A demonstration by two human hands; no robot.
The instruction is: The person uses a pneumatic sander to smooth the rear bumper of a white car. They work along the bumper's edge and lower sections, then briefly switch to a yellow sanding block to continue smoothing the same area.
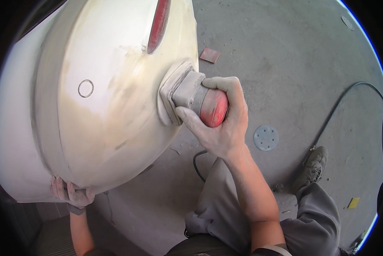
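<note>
My right hand (225,115) is wrapped round a power sander (189,90) with a grey body and a red cap. The sander's pad rests against the curved right side of a car bumper (110,123). White and yellowish sanded patches cover this bumper, which has a red reflector strip (159,27) at the top and a round outline (85,88) on its face. At the bumper's lower left edge, my left hand (73,193) grips the rim with curled fingers. Pale dust coats both hands.
On the grey floor lie a reddish square pad (210,55), a round disc with holes (266,138), a small yellow piece (354,202) and another disc (347,23). A dark hose (338,102) runs along the right, near my shoe (314,167).
</note>
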